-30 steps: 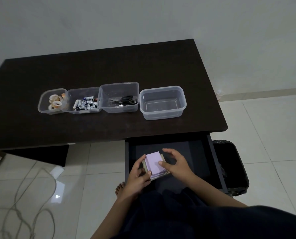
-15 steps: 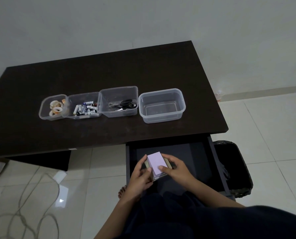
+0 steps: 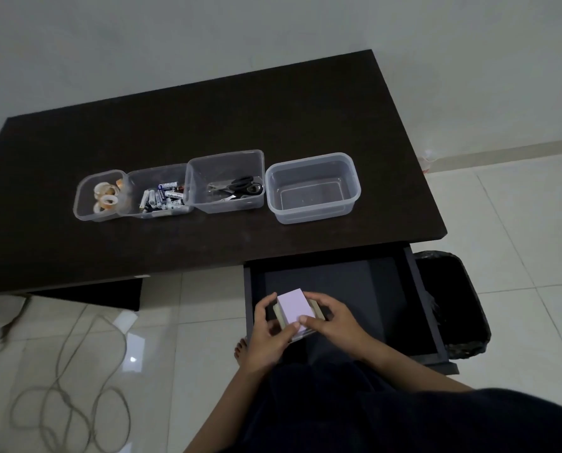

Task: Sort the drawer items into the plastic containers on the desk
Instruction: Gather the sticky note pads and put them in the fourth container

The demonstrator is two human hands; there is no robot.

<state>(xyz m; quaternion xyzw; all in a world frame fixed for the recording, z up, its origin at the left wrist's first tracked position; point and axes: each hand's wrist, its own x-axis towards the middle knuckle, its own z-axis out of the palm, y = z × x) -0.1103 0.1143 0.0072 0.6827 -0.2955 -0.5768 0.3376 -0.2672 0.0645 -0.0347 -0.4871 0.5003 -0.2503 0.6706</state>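
Observation:
A stack of note pads (image 3: pixel 294 307) with a pale purple top sits between both hands over the open dark drawer (image 3: pixel 413 276). My left hand (image 3: pixel 268 331) grips its left side and my right hand (image 3: pixel 333 320) grips its right side. On the dark desk (image 3: pixel 207 119) stand several clear plastic containers in a row: one with tape rolls (image 3: pixel 104 196), one with batteries (image 3: pixel 163 197), one with scissors (image 3: pixel 237 188), and an empty one (image 3: pixel 312 188) at the right end.
A black-lined waste bin (image 3: pixel 453 305) stands right of the drawer. A loose cord (image 3: pixel 70 380) lies coiled on the tiled floor at the left. My bare foot (image 3: pixel 240 349) shows below the drawer's left corner. My dark-clothed lap fills the bottom.
My right hand has closed onto the right side of the pad stack, which both hands now hold. The view has tilted slightly, shifting the desk lower in frame.

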